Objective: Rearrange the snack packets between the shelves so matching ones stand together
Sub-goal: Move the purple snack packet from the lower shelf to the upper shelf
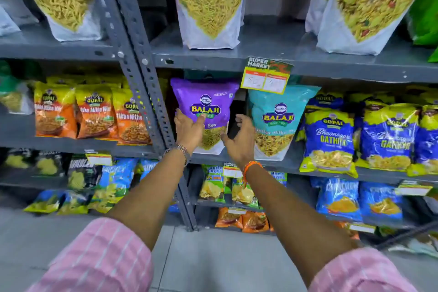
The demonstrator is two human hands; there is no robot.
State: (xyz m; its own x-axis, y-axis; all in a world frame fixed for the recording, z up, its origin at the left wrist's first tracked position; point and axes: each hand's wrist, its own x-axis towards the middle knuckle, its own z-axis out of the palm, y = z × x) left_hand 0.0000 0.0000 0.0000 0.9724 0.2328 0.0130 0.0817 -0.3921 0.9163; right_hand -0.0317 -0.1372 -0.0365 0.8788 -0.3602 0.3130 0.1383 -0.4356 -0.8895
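A purple Balaji Aloo Sev packet (208, 99) stands upright at the left end of the middle shelf (291, 163). My left hand (189, 130) holds its lower left part, thumb at the left edge and fingers across the front. My right hand (239, 140) hovers at the packet's right side, fingers curled and apart, thumb touching the lower right corner. A teal Balaji Khatta Mitha packet (277, 123) stands just right of it. On the shelf above stand a bigger purple Aloo Sev packet (209, 5) and a bigger teal Khatta Mitha packet (372, 7).
Blue Gopal Gathiya packets (329, 140) fill the middle shelf's right part. Orange Gopal Tikha Mitha packets (94, 114) stand in the left rack beyond the grey perforated upright (139, 73). A yellow price tag (266, 77) hangs from the upper shelf edge. Small packets fill the lower shelves.
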